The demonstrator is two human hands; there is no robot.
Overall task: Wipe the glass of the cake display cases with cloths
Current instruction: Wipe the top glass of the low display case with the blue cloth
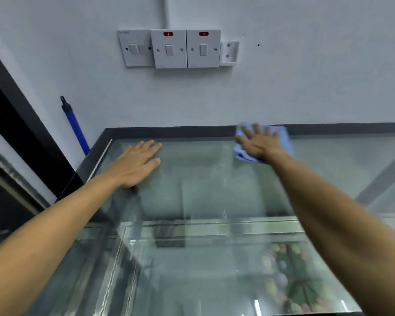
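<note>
- Nearest us, our two forearms reach out over the glass top (203,190) of the display case; through the pane, low on the right, we see a blurred cake with colourful decoration (287,277).
- Our right hand (260,142) lies flat on the blue cloth (283,142), fingers straight and a little spread, pressing it to the glass; the cloth sits directly under the palm and fingers and shows past them on both sides.
- The fingertips and the cloth's far edge touch the dark back frame (169,130), so we judge there is no room to push further forward.
- Open glass runs left of the fingers towards our left hand (137,163), and back towards us; the next stroke probably goes one of those ways.
- Our left hand rests flat on the glass near the left corner, fingers straight and close together, holding nothing, well apart from the cloth.
- Beyond the frame, the wall carries switch plates (187,49); a blue handle (77,131) leans left.
</note>
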